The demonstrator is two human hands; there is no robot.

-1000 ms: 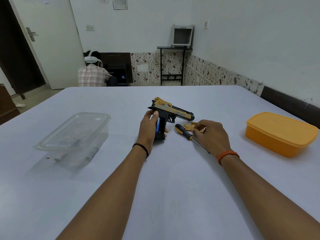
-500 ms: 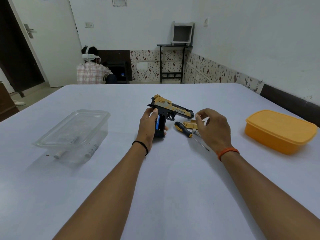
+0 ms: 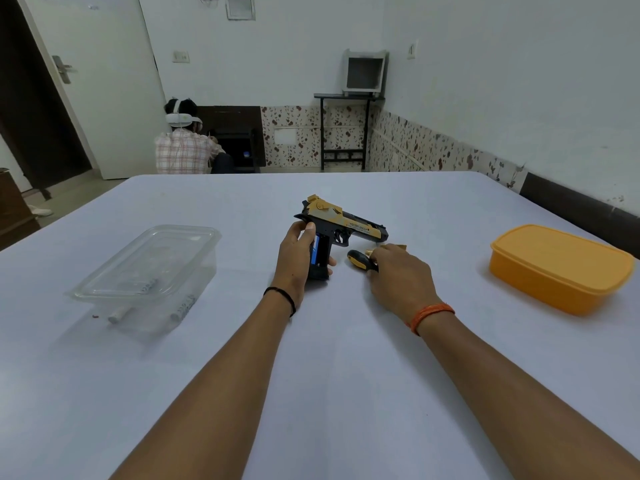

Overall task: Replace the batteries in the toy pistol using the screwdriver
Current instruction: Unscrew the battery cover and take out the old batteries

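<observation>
Comparing with half a second ago: right hand (image 3: pixel 398 275) has been lowered onto the screwdriver (image 3: pixel 360 259), apparently gripping its handle; toy pistol (image 3: pixel 341 226), at bench (image 3: pixel 346 375) centre, gripped by left hand (image 3: pixel 294 258), at nine o'clock of the screwdriver. Screw refitting is judged next.

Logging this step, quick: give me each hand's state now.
Left hand: fingers grip the toy pistol by its handle.
Right hand: on the screwdriver; grasp cannot be told, fingers hidden.

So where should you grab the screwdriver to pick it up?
Probably by its fat black-and-yellow handle, coming down from above. The screwdriver lies flat on the table beside the toy pistol, and the right hand already covers the thin shaft end.
</observation>
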